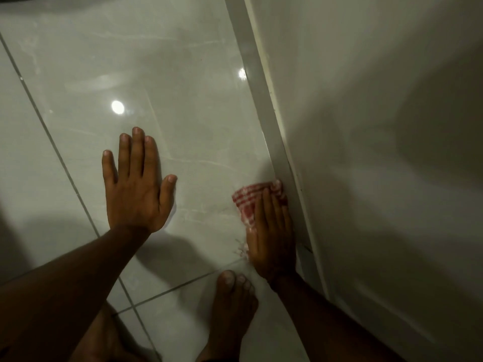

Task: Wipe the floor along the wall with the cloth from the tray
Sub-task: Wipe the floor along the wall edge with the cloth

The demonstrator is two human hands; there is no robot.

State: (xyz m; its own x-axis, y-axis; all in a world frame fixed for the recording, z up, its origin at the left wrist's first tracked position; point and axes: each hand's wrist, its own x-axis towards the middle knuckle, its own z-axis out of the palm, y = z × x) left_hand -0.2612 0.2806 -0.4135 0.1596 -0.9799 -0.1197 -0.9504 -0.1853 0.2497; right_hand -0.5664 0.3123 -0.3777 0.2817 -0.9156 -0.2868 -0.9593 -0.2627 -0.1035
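A red-and-white checked cloth (247, 198) lies bunched on the glossy tiled floor (162, 87), right against the skirting (281, 158) at the foot of the wall (379, 126). My right hand (271, 236) presses flat on the cloth, fingers pointing up along the skirting; most of the cloth is hidden under it. A frayed bit of cloth shows by my thumb. My left hand (137, 184) rests palm down on the floor to the left, fingers spread, holding nothing.
My bare foot (230, 309) stands just below the right hand, and another foot is partly seen at the bottom left. Grout lines cross the pale tiles. Two lamp reflections shine on the floor. No tray is in view.
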